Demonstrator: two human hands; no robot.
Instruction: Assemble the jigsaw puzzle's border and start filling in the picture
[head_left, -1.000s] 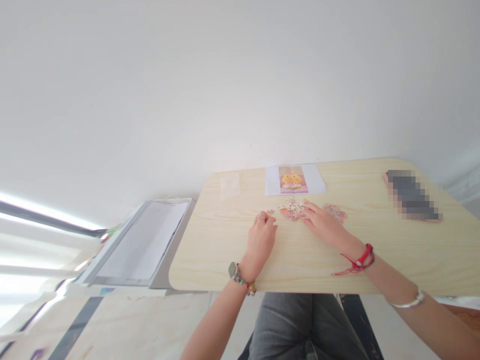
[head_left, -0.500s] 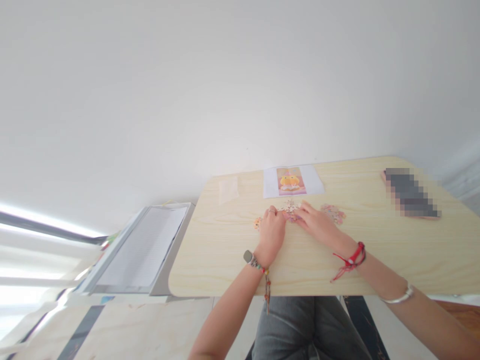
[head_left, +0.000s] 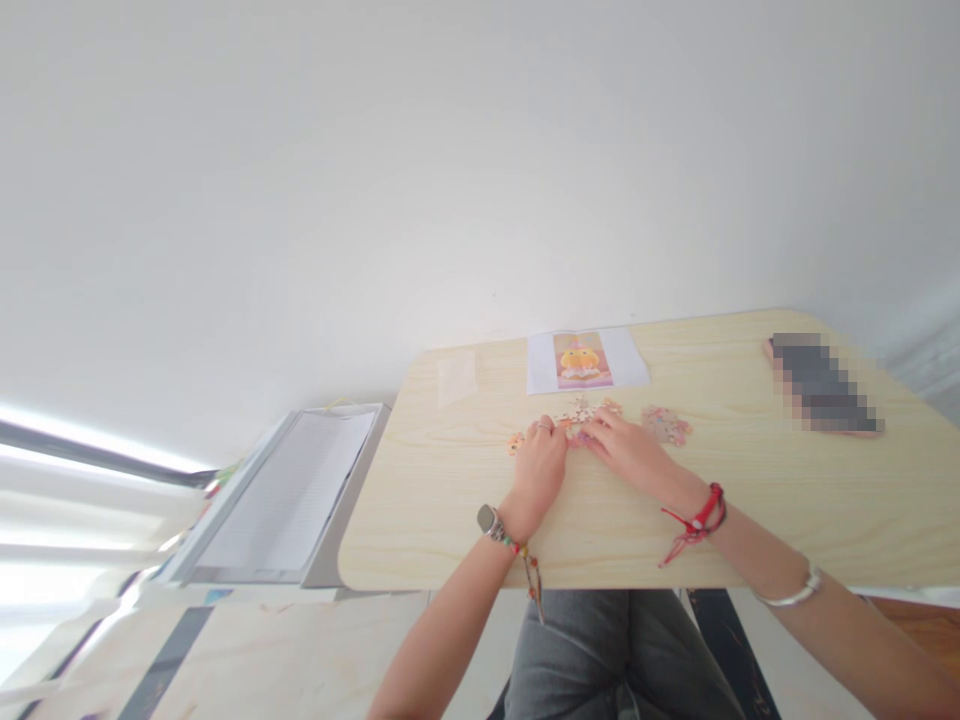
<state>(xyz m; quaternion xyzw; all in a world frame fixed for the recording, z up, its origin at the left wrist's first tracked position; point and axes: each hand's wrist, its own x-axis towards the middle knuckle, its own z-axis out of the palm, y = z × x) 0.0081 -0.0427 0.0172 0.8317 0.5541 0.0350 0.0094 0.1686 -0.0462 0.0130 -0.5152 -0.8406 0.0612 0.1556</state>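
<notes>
- Left hand [head_left: 541, 468] resting knuckles-up on the table [head_left: 450, 500], fingers curled, tips at the left edge of the puzzle cluster [head_left: 581, 418]; whether a piece is pinched there cannot be told, the fingertips being hidden.
- Right hand [head_left: 634, 455] lying flat, fingers stretched toward the same cluster and touching its right edge; fingers apart and loose, nothing clamped that can be seen.
- Both hands closing in on the cluster from either side, probably to steady joined pieces while another is pressed in.
- Puzzle cluster just below the reference sheet [head_left: 585, 360], small, pale with pink and orange flecks, knobbed outlines barely readable.
- Loose piece [head_left: 514, 442] left of the cluster, just beside the left hand, orange-tinted.
- Second pile [head_left: 666, 425] right of the cluster, near the right hand but apart from it, pinkish; likely set aside as sorted stock.
- Reference sheet flat at the far edge of the table, white with a yellow-and-pink picture, placed square to the sitter, presumably for glancing at while matching colours.
- Clear bag [head_left: 457, 375] left of the sheet, flat and seemingly empty.
- Blurred dark object [head_left: 821, 385] far right of the sheet, well apart from the hands.
- Grey tray with paper [head_left: 289, 490] off the table's left side, lower down.
</notes>
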